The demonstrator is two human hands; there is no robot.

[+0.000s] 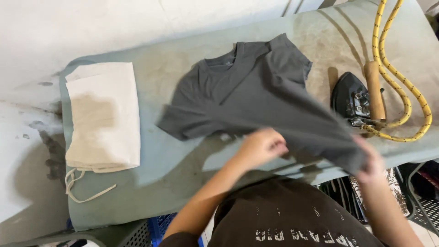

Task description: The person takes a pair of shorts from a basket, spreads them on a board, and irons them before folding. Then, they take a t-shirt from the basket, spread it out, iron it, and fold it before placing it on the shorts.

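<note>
A dark grey T-shirt (247, 91) lies on a grey-green padded ironing table (173, 155), collar toward the far side. My left hand (260, 146) grips the shirt's lower hem near the middle, fingers curled. My right hand (372, 160) holds the hem's right corner, lifted slightly off the table near its front edge. Both hands are blurred by motion.
A folded cream cloth (105, 121) with loose ties lies at the left end of the table. A black iron with a wooden handle (361, 98) rests at the right, its yellow braided cord (402, 82) looping beside it. Crates and baskets stand below the front edge.
</note>
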